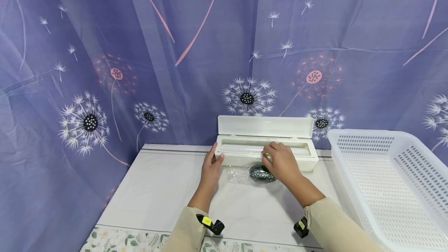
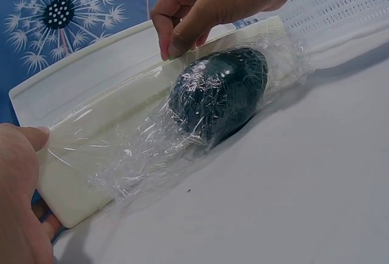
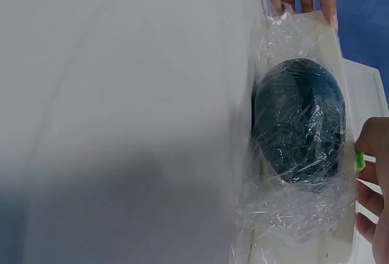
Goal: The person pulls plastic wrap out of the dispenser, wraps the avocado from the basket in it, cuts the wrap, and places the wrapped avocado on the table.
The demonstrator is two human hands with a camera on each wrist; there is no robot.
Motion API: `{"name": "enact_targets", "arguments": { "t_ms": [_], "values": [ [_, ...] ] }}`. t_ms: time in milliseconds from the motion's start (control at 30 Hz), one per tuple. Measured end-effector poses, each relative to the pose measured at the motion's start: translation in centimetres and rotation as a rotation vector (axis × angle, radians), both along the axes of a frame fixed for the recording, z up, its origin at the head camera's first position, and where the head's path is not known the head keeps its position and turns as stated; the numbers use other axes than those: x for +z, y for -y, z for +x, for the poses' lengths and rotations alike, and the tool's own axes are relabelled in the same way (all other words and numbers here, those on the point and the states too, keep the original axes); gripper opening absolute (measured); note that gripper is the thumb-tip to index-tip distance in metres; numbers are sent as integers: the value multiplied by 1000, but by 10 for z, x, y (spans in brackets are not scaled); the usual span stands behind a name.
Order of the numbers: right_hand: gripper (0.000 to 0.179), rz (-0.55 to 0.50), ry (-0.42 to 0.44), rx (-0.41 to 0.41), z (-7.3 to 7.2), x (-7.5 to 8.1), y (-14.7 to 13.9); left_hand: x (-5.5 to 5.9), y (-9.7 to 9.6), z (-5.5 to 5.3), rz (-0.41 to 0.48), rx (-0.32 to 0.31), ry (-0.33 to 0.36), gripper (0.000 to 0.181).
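Oval [image 1: 260, 174] in film [image 1: 238, 174] sits beside right hand [image 1: 281, 161] pinching green tab [image 3: 360, 161]; left hand [image 1: 210, 168] grips box [image 1: 241, 161].

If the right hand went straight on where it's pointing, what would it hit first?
Probably the open lid of the white box, which stands up beyond the right hand, though depth is hard to judge.
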State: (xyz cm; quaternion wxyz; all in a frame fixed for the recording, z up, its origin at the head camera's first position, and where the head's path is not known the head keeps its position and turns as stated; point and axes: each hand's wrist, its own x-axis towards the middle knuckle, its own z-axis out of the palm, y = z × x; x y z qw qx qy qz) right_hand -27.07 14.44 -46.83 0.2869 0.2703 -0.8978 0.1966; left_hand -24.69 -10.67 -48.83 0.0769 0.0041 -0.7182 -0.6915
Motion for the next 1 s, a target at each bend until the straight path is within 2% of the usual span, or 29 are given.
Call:
{"name": "enact_targets", "arguments": {
  "t_ms": [233, 300, 467, 700, 1000],
  "values": [
    [4, 4, 17, -9, 1, 0, -1, -31, 1, -17, 26, 20, -10, 58],
    [4, 5, 22, -12, 2, 0, -1, -34, 2, -18, 7, 27, -8, 58],
    [5, 5, 21, -16, 1, -1, -2, -35, 3, -19, -13, 30, -6, 58],
    [6, -18, 3, -19, 1, -3, -4, -32, 3, -21, 15, 18, -9, 59],
    [5, -15, 16, -21, 1, -3, -6, -33, 2, -18, -11, 35, -10, 58]
  ]
}}
